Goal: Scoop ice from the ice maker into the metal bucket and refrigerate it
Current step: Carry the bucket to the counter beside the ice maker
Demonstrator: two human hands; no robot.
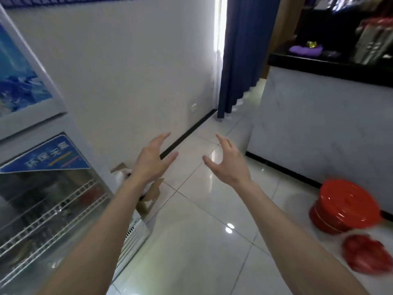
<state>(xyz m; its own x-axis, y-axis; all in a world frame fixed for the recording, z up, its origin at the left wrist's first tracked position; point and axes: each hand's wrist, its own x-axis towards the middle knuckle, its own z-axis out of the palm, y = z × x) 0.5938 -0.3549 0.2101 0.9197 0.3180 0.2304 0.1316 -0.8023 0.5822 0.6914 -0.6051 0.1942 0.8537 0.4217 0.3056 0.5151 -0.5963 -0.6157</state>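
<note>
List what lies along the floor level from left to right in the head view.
Glass-door fridge → cardboard box → left hand → right hand → stacked red basins → red plastic bag.

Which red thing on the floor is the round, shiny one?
The red stack of basins against the counter. It is round and glossy. The other, a red bag nearer the camera, looks crumpled.

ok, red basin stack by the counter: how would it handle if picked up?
The basin stack looks like glossy plastic, so probably light and a bit slippery. It sits tilted on the floor, so the nested pieces may shift or separate. Likely rigid enough for a rim grip.
</note>
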